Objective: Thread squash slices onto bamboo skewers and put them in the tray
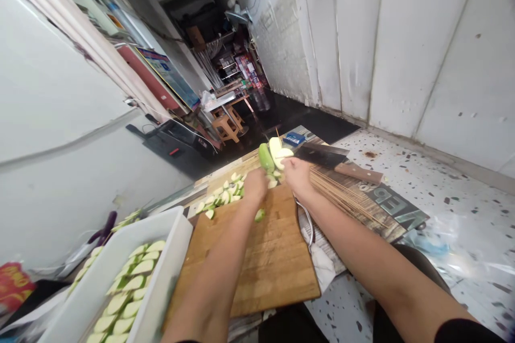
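Note:
My right hand (298, 176) is closed, its fingertips pinched at the edge of a pale, green-skinned vegetable slice (283, 154) beyond the far edge of the wooden cutting board (277, 257). My left hand (255, 183) is curled close beside it, with its fingertips hidden. A rounded green piece (265, 157) shows just past the left fingers. From behind the pale slices the thin tip of a wooden skewer (277, 132) sticks up. Many cut slices (229, 191) lie heaped to the left of my hands, and one small piece (259, 215) rests on the board.
At the left stands a white plastic bin (183, 225) with rows of slices inside. A cleaver (358, 172) with a wooden handle lies on the right, near a blue box (294, 138). Long bamboo skewers (341, 195) are spread beside my right forearm. Stools (226, 126) stand farther back.

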Demonstrator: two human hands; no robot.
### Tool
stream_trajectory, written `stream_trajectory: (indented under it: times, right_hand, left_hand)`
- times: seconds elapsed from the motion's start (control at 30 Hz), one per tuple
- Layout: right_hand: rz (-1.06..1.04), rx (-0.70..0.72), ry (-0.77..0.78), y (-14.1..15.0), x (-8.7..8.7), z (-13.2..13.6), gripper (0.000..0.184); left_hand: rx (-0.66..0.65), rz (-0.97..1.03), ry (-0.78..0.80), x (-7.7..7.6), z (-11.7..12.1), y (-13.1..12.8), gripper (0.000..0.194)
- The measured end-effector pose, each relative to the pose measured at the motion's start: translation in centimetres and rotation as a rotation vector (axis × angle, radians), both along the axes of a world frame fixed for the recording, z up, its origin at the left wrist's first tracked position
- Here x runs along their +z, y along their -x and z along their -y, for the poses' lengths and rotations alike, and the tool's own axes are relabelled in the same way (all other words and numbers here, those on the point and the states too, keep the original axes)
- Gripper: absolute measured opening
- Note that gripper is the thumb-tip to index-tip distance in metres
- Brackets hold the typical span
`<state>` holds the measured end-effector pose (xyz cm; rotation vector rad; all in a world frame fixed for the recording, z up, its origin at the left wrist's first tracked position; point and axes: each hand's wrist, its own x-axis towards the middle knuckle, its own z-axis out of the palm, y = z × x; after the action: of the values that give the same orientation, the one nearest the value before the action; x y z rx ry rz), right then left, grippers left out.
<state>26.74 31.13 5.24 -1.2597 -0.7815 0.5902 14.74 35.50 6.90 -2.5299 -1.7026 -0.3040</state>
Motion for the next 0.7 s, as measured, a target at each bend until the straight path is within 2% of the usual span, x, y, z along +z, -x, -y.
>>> stream_trajectory:
  times: [0.2, 0.43, 0.7]
  right_hand:
    - [0.008, -0.017, 0.011, -0.1, -0.1, -0.1, 0.028]
    - [0.011, -0.022, 0.023, 0.0, -0.5, -0.3, 0.030]
    - [0.003, -0.014, 0.035, 0.1, -0.5, -0.4, 0.030]
  left_hand:
    - [0.026, 0.020, -0.001, -0.5, 0.8, -0.2, 0.015]
    - [-0.099, 0.125, -0.001, -0.8, 0.5, 0.3, 0.011]
    - [-0.123, 0.175, 0.053, -1.4, 0.3, 0.3, 0.012]
